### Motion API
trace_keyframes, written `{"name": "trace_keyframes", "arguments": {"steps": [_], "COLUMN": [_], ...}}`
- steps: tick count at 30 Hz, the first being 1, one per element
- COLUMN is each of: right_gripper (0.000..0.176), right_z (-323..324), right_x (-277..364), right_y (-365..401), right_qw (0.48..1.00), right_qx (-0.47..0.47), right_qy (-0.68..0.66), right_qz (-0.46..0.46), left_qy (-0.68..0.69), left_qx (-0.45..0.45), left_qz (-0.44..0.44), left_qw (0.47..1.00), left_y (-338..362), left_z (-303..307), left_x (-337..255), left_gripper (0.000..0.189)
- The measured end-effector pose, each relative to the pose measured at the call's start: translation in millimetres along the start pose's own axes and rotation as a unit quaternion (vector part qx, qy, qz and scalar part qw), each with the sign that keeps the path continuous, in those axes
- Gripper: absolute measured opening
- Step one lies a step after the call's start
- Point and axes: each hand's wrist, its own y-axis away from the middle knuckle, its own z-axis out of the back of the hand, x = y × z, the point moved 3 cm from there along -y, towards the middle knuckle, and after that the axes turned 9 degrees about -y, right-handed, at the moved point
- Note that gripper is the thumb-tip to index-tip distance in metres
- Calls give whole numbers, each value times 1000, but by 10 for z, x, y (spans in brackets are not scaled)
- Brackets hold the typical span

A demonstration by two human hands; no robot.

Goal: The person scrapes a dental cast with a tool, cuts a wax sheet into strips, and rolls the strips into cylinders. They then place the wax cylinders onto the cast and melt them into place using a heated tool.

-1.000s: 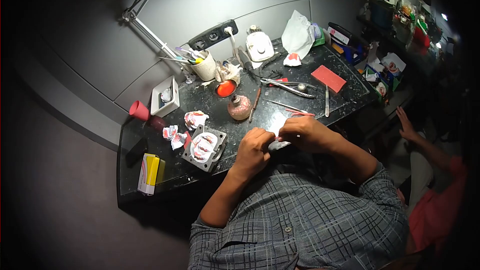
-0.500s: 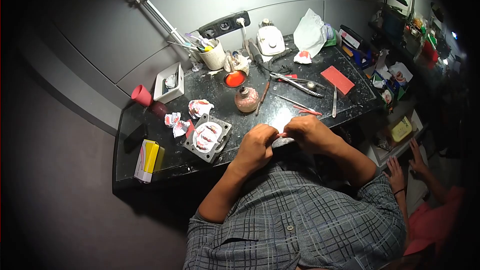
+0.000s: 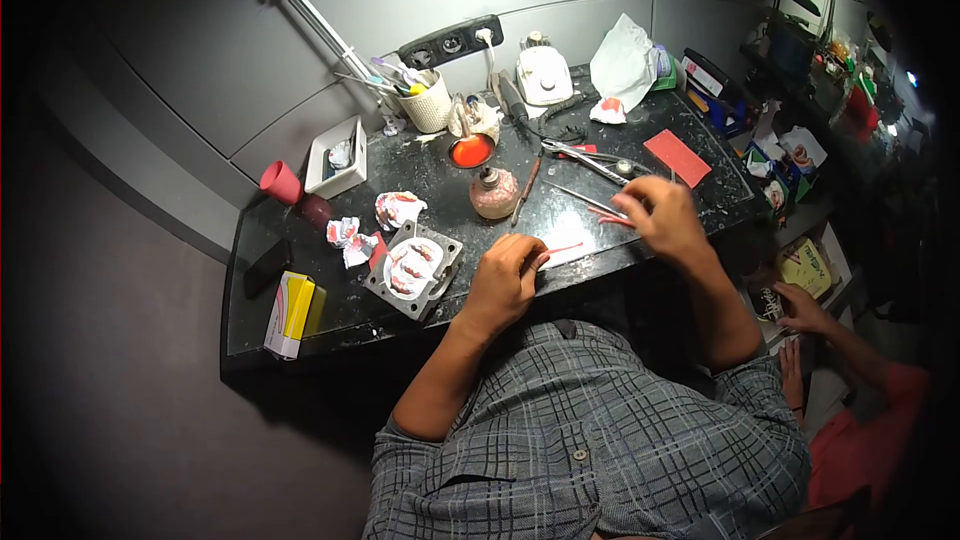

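Note:
My left hand (image 3: 505, 272) is closed at the front edge of the black workbench, pinching one end of a thin pink wax strip (image 3: 566, 246). The strip's free end points right, over a bright patch of lamplight. My right hand (image 3: 667, 220) is raised over the bench to the right, its fingers curved with a gap between thumb and forefinger; the fingertips are slightly blurred. Nearest to it are several pink wax strips (image 3: 610, 216) and a slim metal instrument (image 3: 582, 198). A flat-handled tool lies mostly hidden behind this hand.
Left are a metal flask (image 3: 456, 270) holding white plaster, plaster pieces (image 3: 400, 209) and a yellow-white box (image 3: 291, 315). Centrally stand a spirit burner (image 3: 495, 195) and an orange-red dish (image 3: 471, 150). Pliers (image 3: 590, 160) and a red wax sheet (image 3: 678, 158) lie right. Another person's hand (image 3: 800, 310) is far right.
My hands have come apart. The right hand has moved up and right over the bench; the left keeps the wax strip, now visible. The other person's arm has shifted.

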Motion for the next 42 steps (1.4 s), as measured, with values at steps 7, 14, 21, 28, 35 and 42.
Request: {"name": "trace_keyframes", "arguments": {"steps": [7, 14, 21, 28, 35, 42], "right_gripper": [33, 16, 15, 27, 25, 12], "right_z": [381, 529, 599, 301, -346, -450], "right_x": [-602, -650, -897, -244, 246, 285], "right_y": [-92, -113, 22, 83, 181, 211], "right_qw": [952, 941, 974, 986, 953, 965], "right_qx": [-50, -42, -52, 27, 154, 118], "right_qy": [243, 280, 215, -158, -176, -175], "right_qz": [-177, -186, -41, -47, 190, 155], "left_qy": [19, 14, 14, 25, 50, 94], "left_qx": [-28, -43, -45, -56, -13, -5], "left_qz": [5, 15, -2, 3, 41, 36], "left_qw": [999, 999, 999, 998, 998, 995], "left_y": [-21, -33, -45, -41, -50, -71], "left_z": [-45, -36, -114, -99, -50, -59], "left_x": [13, 52, 14, -15, -129, -118], "left_gripper": [8, 8, 7, 5, 6, 11]}}
